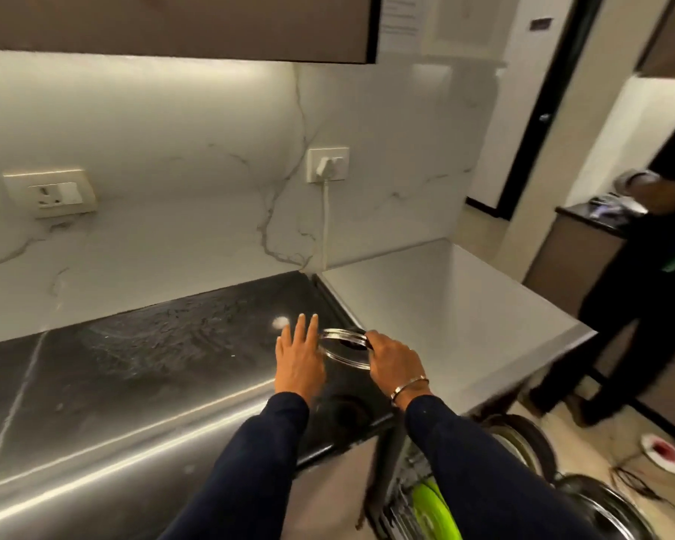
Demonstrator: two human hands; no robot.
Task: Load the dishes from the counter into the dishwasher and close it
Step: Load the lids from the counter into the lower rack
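Two hands: both of mine are over the dark surface [133, 368], close to its right end.
Glass lid: a clear round lid [343, 350] with a metal rim is at the right end of the surface, near the front edge; I cannot tell if it lies on the surface or is lifted a little.
Right hand: my right hand [392, 358] holds the lid on its right rim, the fingers curled around the edge; a thin bangle [408, 387] is on this wrist.
Left hand: my left hand [299, 354] is flat, the fingers straight and a little spread, just beside the left rim of the lid; if they touch it I cannot tell.
Dishwasher: the open rack [417, 496] is below the right front corner of the surface, with a green plate [431, 512] standing in it and dark round dishes [523, 442] to the right of it.
White top: a pale top [445, 305] joins the right edge of the dark surface.
Wall: a plug with white cord [326, 167] sits in a socket above the back edge.
Other person: somebody in dark clothes [647, 290] stands at the far right.
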